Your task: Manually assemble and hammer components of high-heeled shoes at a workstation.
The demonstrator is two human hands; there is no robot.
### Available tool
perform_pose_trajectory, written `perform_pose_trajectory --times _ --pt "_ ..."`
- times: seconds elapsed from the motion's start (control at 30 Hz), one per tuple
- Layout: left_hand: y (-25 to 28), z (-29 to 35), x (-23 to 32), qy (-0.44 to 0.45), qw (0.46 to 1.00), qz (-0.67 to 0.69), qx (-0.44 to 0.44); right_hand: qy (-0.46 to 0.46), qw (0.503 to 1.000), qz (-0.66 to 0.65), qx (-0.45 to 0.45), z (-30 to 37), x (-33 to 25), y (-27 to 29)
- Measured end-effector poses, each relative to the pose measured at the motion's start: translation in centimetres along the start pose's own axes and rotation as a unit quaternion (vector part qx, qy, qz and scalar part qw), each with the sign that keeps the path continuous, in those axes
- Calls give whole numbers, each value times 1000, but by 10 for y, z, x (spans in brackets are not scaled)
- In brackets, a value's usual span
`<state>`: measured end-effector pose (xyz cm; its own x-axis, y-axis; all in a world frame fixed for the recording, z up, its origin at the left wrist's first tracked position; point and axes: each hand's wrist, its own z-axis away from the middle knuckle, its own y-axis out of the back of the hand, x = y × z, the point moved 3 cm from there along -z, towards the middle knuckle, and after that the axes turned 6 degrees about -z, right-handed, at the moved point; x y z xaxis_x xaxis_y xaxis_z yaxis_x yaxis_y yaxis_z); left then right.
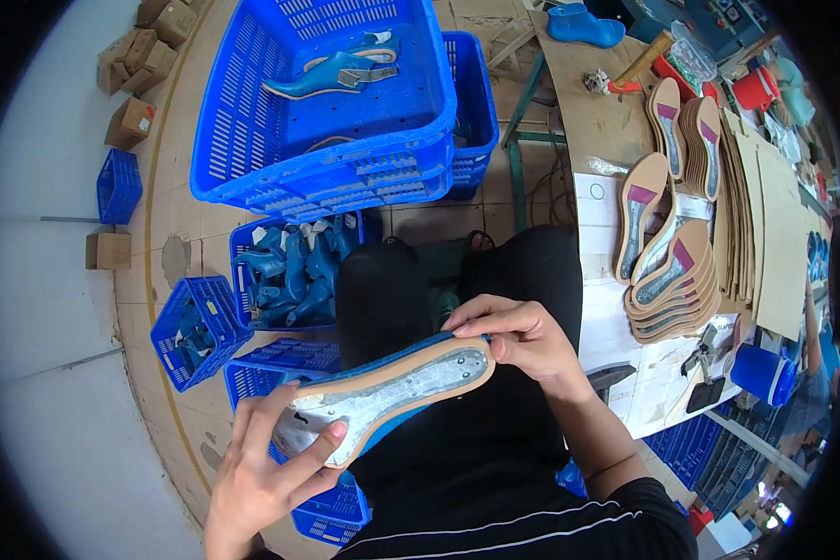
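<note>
Black shirt (pixel 495 532) with thin pale lines lies nearest the camera; just beyond it I hold a blue last (pixel 394 429), landmark for this entry, with a tan insole (pixel 401 392) lying along its upturned underside. Left hand (pixel 273 462): clasping the broad end of the last, fingers parted at the far edge, thumb tip resting on the insole's grey metallic inlay. Right hand (pixel 534 341): pinching the narrow end of the last, fingers on its far edge, thumb at the insole's tip. Progress, by my judgement: insole and last are paired and run together end to end, so placement looks mostly done; whether the two are fastened, I cannot tell. Ample stock appears left: loose insoles (pixel 672 294) with similar inlays lie stacked on the worktable (pixel 595 121), right of the last, and a heap of blue lasts (pixel 296 271) sits beyond it to the left. Farther beyond the last, a large blue crate (pixel 345 177) contains a few blue pieces (pixel 319 77) with pale soles, possibly already matched; count unclear, since they overlap.
</note>
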<state>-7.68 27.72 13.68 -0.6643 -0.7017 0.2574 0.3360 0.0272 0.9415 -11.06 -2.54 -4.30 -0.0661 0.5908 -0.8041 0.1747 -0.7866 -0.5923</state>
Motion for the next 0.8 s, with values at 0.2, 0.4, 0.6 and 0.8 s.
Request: perform_pose_trajectory --times 0.2,0.4,0.6,0.8 --pt "-1 0 -1 7 1000 11 8 -37 987 -143 60 -1 -1 -13" --pt "-1 -7 1 5 999 35 22 1 993 -73 90 12 2 -9" --pt "10 2 4 18 998 44 29 104 809 350 460 137 -8 59" --pt "14 5 7 29 998 46 19 -143 582 579 552 301 24 58"
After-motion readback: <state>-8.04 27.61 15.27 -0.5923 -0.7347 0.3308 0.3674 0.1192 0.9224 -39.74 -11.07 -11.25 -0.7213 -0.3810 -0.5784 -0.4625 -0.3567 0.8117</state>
